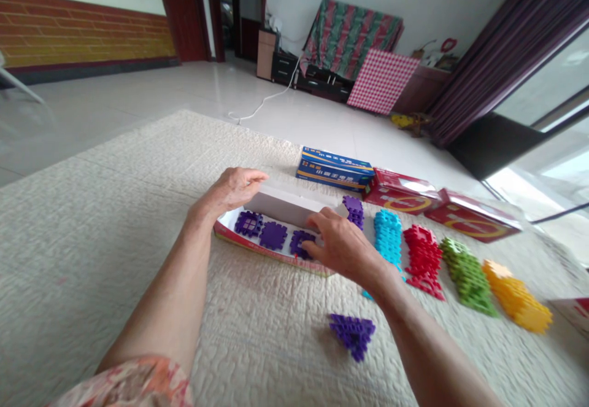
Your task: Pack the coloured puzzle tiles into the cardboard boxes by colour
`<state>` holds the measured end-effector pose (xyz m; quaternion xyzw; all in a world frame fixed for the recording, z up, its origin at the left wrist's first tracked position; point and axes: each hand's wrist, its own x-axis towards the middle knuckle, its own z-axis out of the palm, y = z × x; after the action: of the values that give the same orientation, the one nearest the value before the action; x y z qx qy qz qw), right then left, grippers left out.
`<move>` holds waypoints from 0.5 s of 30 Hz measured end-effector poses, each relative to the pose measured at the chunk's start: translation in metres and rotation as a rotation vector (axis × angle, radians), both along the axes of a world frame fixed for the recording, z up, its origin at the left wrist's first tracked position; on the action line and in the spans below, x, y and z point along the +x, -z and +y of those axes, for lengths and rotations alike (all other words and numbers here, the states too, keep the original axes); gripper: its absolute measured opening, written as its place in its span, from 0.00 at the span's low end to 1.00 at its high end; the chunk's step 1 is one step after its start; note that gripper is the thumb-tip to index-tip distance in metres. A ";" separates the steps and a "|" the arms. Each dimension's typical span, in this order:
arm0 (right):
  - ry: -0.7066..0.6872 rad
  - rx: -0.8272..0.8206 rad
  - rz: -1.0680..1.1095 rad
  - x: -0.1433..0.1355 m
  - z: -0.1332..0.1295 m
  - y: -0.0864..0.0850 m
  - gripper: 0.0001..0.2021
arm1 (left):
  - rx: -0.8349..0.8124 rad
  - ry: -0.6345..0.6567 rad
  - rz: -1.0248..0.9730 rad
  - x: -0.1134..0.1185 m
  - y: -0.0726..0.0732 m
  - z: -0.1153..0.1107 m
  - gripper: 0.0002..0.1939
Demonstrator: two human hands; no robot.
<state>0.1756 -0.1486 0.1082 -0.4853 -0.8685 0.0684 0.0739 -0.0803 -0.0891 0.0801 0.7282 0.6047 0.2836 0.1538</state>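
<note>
An open box (271,258) with a red edge and white inside lies on the pale quilted cover. In it are purple square pieces: one at the left (249,223), one in the middle (273,236) and one at the right (301,244). My left hand (239,187) is at the box's back left corner by the raised flap, fingers extended and nothing visible in them. My right hand (338,241) reaches into the right end, its fingertips at the right purple piece; whether it grips that piece is unclear. Purple triangular pieces (353,334) lie stacked in front.
Right of the box stand rows of purple (353,210), cyan (388,235), red (422,261), green (468,277) and yellow (518,295) pieces. Behind them are a blue box (335,170) and two red boxes (399,192), (473,215).
</note>
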 end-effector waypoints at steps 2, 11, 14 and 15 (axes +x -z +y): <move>0.034 0.075 0.171 0.016 -0.001 -0.005 0.08 | 0.000 0.004 -0.003 0.001 -0.001 -0.001 0.19; 0.353 0.270 0.327 0.118 -0.001 0.033 0.09 | 0.025 -0.001 0.012 -0.001 0.004 0.002 0.20; 0.331 0.234 0.235 0.115 -0.002 0.050 0.12 | 0.040 0.015 0.040 -0.003 0.007 0.003 0.21; 0.329 0.227 0.201 0.111 -0.003 0.054 0.13 | 0.039 0.015 0.051 -0.004 0.008 0.004 0.21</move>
<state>0.2871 -0.1513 0.0545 -0.5996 -0.7681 0.0052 0.2247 -0.0841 -0.0855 0.0723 0.7427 0.5972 0.2754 0.1260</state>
